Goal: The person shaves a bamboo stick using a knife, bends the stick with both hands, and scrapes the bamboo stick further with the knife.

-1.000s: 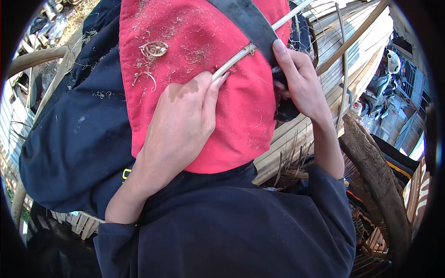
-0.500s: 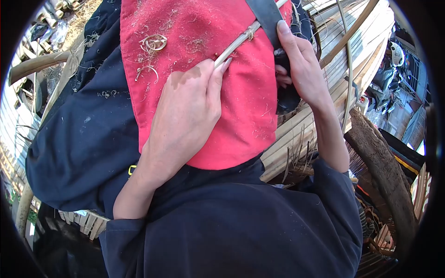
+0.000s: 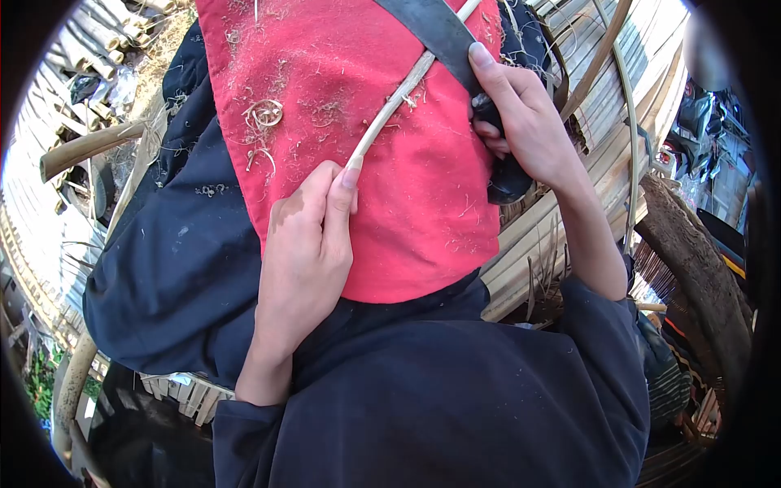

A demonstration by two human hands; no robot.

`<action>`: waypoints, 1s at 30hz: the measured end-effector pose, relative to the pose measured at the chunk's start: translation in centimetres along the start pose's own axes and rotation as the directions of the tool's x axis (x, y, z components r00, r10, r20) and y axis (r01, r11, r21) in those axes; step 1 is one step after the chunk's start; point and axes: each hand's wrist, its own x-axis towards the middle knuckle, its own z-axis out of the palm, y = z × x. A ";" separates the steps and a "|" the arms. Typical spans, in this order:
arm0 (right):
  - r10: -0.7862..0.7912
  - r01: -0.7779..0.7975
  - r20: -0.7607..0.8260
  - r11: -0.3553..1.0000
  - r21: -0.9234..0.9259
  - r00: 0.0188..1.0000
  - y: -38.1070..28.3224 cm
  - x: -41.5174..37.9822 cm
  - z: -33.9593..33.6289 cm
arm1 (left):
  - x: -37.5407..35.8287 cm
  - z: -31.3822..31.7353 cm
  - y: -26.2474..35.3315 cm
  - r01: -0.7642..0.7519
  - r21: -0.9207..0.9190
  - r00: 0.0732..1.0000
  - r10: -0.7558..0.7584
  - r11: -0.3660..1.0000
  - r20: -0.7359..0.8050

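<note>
My left hand pinches the near end of a thin, pale wooden strip, thumb laid along it. The strip slants up to the right over a red cloth on my lap. My right hand is closed round the dark handle of a knife, the thumb pressed on the blade near the handle. The broad grey blade lies across the strip, pointing up and left, its tip beyond the frame's top. Curled shavings and fine fibres are scattered over the cloth.
Split bamboo slats lie on my right, with a curved pole over them. A thick rough log stands farther right. Cut bamboo pieces lie at upper left, near a protruding branch.
My left hand has moved down and left with the strip's end, and more of the strip shows. The blade has turned flatter across it. My right hand has shifted only slightly.
</note>
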 end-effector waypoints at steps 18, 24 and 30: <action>-0.047 0.046 -0.007 0.988 -0.144 0.999 -0.7 0.0 0.2 | 1.2 -0.4 -0.8 0.183 -0.305 0.979 -0.145 0.935 0.144; 0.058 -0.058 0.000 0.994 0.088 0.998 0.4 0.9 -0.7 | 1.8 -0.4 -1.1 0.124 -0.296 0.988 -0.090 0.947 0.126; 0.009 -0.009 0.002 1.000 0.001 1.000 -0.2 0.2 -0.4 | 2.6 -0.4 -0.5 0.133 -0.333 0.982 -0.080 0.934 0.169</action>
